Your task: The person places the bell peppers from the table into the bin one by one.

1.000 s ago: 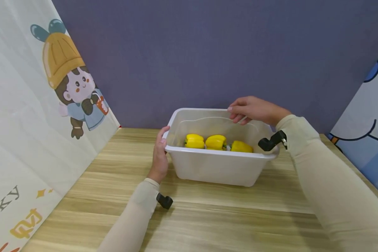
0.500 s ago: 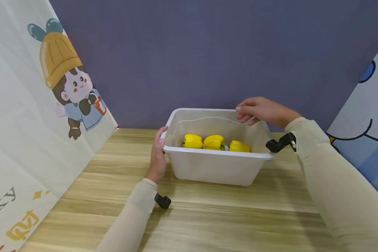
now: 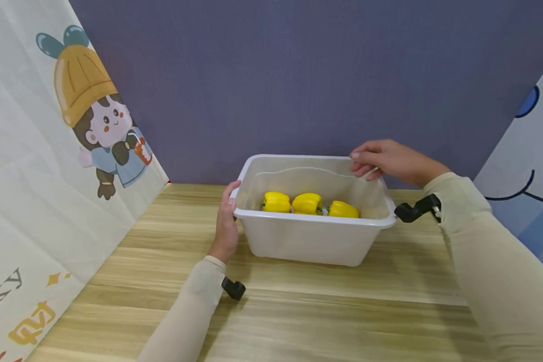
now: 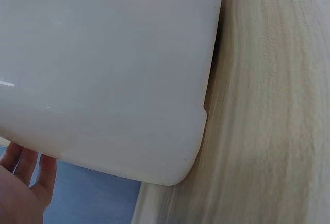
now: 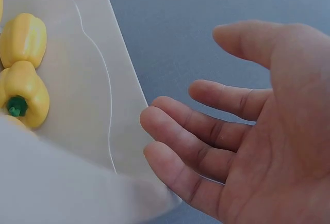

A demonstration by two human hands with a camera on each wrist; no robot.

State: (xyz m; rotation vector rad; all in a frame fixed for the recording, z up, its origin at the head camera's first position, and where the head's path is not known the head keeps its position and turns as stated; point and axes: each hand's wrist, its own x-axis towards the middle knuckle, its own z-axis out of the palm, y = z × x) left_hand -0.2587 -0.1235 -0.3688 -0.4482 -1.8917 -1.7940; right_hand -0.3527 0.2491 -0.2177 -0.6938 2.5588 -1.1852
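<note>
A white plastic tub (image 3: 307, 240) stands on the wooden table with three yellow bell peppers (image 3: 306, 203) lying in a row on its floor. My left hand (image 3: 227, 221) holds the tub's left rim, thumb at the lip; in the left wrist view its fingers (image 4: 45, 175) reach the edge of the wall. Over the back right corner of the tub is my right hand (image 3: 391, 161), holding nothing. The right wrist view shows its fingers loosely bent and spread from the thumb, beside the tub wall, with a pepper's green stem (image 5: 17, 105) visible.
Behind the tub rises a dark blue-grey panel (image 3: 298, 80). A white cartoon-printed sheet (image 3: 27, 166) borders the table on the left, another printed panel (image 3: 534, 166) on the right. Wooden tabletop (image 3: 326, 311) extends in front of the tub.
My right hand has shifted to the right along the tub's back rim, from over the interior toward the corner. The left hand keeps its place on the rim; the peppers stay put.
</note>
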